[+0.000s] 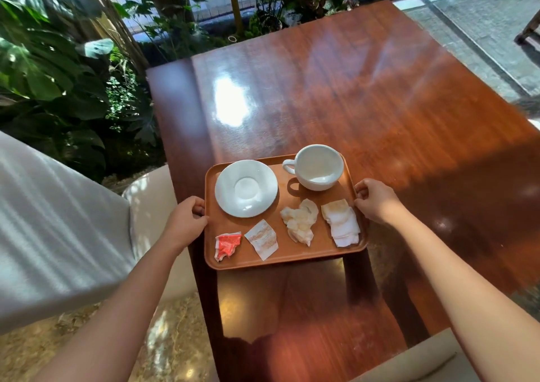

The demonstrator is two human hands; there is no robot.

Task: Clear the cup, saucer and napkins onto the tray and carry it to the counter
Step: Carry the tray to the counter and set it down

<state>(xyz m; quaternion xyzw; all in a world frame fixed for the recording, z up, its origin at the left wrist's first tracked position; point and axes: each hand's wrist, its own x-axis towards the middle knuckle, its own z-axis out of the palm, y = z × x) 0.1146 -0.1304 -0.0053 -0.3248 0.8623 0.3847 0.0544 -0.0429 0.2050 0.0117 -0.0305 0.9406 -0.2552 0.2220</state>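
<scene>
Left hand [187,216]: closed over the tray's left rim, thumb on top, fingers curled under.
Right hand [377,200]: closed on the right rim the same way, so the load sits balanced between both grips.
Tray [292,254]: above the near end of the wooden table [350,95], apparently lifted.
Cup [317,166]: far right, upright, beside the saucer [246,188] rather than on it, likely steadier for carrying.
Napkins [340,222]: crumpled along the near right, next to two wrappers [261,242].
Stage: clearing looks complete; carrying remains.

orange-brown tray [318,253], white cup [317,166] and saucer [247,188], 2 off-white stained napkins [301,221], a red-and-white wrapper [227,245], all on a glossy reddish wood-grain table [350,95].
</scene>
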